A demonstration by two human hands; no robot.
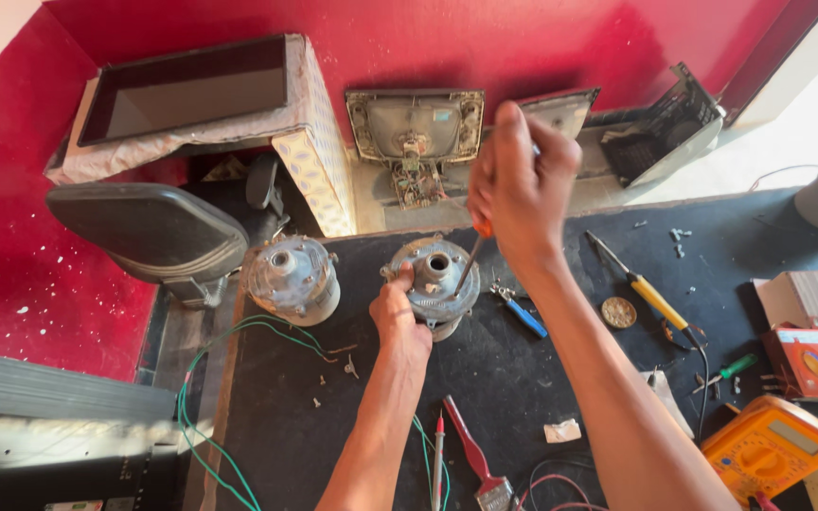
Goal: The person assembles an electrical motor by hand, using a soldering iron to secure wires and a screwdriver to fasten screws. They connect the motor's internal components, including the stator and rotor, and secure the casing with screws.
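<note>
A round grey metal motor housing (442, 265) stands on the dark workbench (314, 407). My left hand (398, 317) grips its near left side and steadies it. My right hand (521, 185) is closed around the orange handle of a screwdriver (471, 255), whose shaft slants down onto the top of the housing. A second, similar motor housing (293, 277) stands to the left, untouched, with green wires (203, 378) running from it off the bench edge.
On the bench lie blue-handled pliers (520, 310), a yellow-handled screwdriver (644, 287), a green screwdriver (731, 369), a red-handled brush (473, 454), an orange multimeter (771, 447), loose screws and boxes (814, 331). A black chair (153, 232) and opened old television sets (417, 132) stand behind.
</note>
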